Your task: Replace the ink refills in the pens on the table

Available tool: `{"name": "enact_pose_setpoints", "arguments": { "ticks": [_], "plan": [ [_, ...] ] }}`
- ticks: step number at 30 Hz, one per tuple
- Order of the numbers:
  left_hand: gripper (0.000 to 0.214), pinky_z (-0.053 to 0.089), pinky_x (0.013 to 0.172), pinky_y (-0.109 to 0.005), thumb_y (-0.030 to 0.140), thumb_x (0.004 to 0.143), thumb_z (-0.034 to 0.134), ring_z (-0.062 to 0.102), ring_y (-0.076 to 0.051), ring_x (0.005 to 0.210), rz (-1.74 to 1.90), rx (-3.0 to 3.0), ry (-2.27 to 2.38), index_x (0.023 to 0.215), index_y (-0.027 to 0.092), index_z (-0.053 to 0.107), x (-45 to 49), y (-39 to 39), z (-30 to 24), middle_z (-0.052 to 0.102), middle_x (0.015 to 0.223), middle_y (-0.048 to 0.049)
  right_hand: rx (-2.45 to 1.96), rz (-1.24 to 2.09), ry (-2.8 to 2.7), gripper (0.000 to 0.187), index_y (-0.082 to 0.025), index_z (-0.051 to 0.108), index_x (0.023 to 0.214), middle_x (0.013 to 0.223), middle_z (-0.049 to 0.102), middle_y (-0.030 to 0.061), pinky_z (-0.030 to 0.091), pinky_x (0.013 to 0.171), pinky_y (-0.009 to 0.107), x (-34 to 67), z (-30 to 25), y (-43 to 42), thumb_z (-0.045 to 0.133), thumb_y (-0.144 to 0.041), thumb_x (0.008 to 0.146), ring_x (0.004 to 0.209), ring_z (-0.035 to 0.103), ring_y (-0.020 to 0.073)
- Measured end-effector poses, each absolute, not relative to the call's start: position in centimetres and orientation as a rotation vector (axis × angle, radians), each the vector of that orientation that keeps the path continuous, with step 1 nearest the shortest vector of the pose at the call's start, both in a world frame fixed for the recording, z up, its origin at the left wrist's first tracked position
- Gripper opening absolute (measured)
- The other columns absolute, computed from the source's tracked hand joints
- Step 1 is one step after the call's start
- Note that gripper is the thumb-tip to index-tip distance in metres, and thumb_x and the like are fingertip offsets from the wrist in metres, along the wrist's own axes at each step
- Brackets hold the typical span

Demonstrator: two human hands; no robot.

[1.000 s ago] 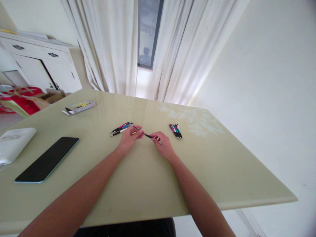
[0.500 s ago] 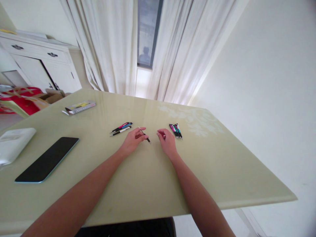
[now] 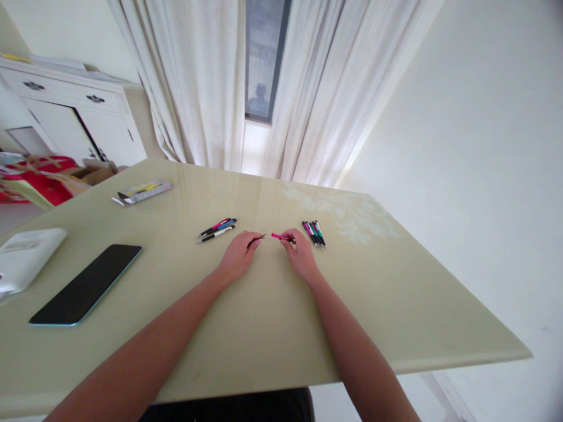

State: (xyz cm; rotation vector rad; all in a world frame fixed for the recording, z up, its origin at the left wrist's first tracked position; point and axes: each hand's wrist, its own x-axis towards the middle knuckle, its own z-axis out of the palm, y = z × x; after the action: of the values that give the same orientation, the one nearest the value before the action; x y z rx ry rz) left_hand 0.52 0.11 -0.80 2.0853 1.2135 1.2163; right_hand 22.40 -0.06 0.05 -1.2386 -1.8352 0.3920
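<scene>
Over the counter (image 3: 255,328), the left hand (image 3: 236,255) pinches a dark pen part (image 3: 257,239) and the right hand (image 3: 299,251) grips a pink barrel (image 3: 277,235), both lying roughly sideways, the barrel's open-looking end just right of the part's tip, apart.

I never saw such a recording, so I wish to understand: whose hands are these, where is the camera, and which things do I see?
No machine here: these are a person's bare hands, filmed by a camera worn on the head, looking forward and down. The left hand pinches a thin dark piece; the right hand holds a pink piece. On the table lie three pens on the left, a bunch of pens on the right, a flat black-screened device, a small box and a white object.
</scene>
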Motion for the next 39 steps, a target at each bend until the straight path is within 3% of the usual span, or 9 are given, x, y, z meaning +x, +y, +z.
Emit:
{"name": "enact_pose_setpoints", "arguments": {
  "ticks": [8,30,36,39],
  "plan": [
    [0.029,0.047,0.092,-0.043,0.031,0.099,0.048,0.064,-0.028,0.097,1.137,2.163,1.191,0.110,0.025,0.074,0.62,-0.01,-1.01,0.074,0.103,-0.0077,-1.185,0.349,-1.854,0.010,-0.020,0.063,0.100,0.098,0.068,0.0063,0.047,0.086,0.035,21.88,0.96,-0.68,0.055,-0.024,0.096,0.092,0.061,0.0216],
    [0.026,0.047,0.090,-0.041,0.025,0.101,0.046,0.062,-0.025,0.095,1.032,2.303,1.326,0.107,0.019,0.070,0.71,-0.53,-0.48,0.072,0.101,-0.0075,-1.107,0.290,-1.960,0.010,-0.021,0.064,0.099,0.099,0.069,0.0079,0.046,0.088,0.036,22.01,0.93,-0.76,0.056,-0.025,0.099,0.096,0.061,0.0237],
    [0.028,0.051,0.090,-0.037,0.028,0.093,0.062,0.067,-0.024,0.097,1.020,2.110,1.255,0.121,0.022,0.066,0.44,-0.49,-0.56,0.076,0.100,-0.0037,-1.060,0.440,-1.974,0.009,-0.021,0.068,0.100,0.095,0.069,0.0061,0.049,0.083,0.033,21.75,0.78,-1.00,0.061,-0.025,0.096,0.089,0.063,0.0209],
    [0.025,0.053,0.087,-0.035,0.031,0.090,0.067,0.070,-0.022,0.092,1.022,2.031,1.216,0.113,0.023,0.069,0.24,-0.53,-0.44,0.077,0.097,-0.0023,-1.052,0.541,-1.918,0.010,-0.020,0.070,0.099,0.095,0.071,0.0054,0.050,0.079,0.031,21.98,0.75,-0.87,0.064,-0.026,0.094,0.085,0.064,0.0188]
  ]
}}
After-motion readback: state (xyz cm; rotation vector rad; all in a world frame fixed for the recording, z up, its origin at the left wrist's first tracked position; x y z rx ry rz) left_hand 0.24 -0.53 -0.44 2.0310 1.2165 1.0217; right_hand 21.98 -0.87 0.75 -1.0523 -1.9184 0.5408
